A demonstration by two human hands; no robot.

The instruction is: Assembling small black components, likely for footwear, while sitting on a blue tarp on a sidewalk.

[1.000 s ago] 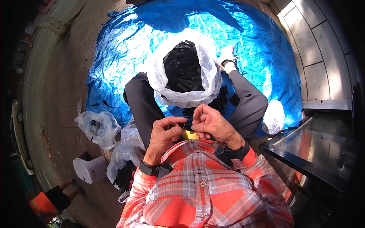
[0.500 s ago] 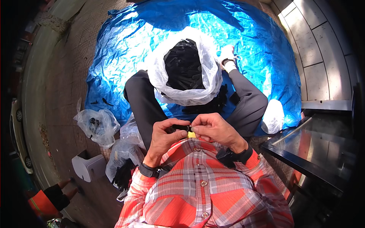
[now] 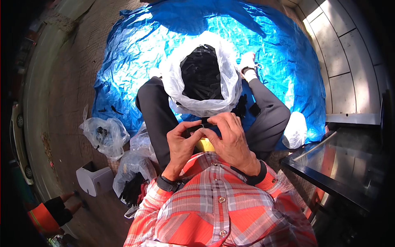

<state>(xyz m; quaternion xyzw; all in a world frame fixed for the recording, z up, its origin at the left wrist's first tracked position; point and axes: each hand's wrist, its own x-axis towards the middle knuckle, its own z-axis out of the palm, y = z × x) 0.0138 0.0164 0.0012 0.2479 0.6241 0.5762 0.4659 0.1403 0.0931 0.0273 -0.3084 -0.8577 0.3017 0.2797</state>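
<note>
Between my two hands, close in front of my shirt, is a small black strap-like piece [image 3: 194, 129]; its exact kind is hard to make out. My left hand [image 3: 179, 145] pinches it between thumb and fingers. My right hand [image 3: 233, 142] closes on the same piece from the other side, its fingers arched over and hiding part of it. Just below shows a rounded yellow thing [image 3: 204, 145], partly covered by my hands. Beyond them, between my legs, a white plastic bag [image 3: 175, 91] stands wide open, full of flat black pieces [image 3: 200, 74].
A crumpled blue tarp [image 3: 131, 66] lies under my legs. More clear bags [image 3: 108, 140] with black items, and a white bin-like box [image 3: 95, 180], are at left. To the right are a tied white bag [image 3: 295, 131] and a dark-framed glass panel [image 3: 329, 164]. Another person [image 3: 45, 218] is at lower left.
My right hand has rolled forward and over the black piece, its fingers now arched above it. The thumbs have come together, and more of the yellow thing shows.
</note>
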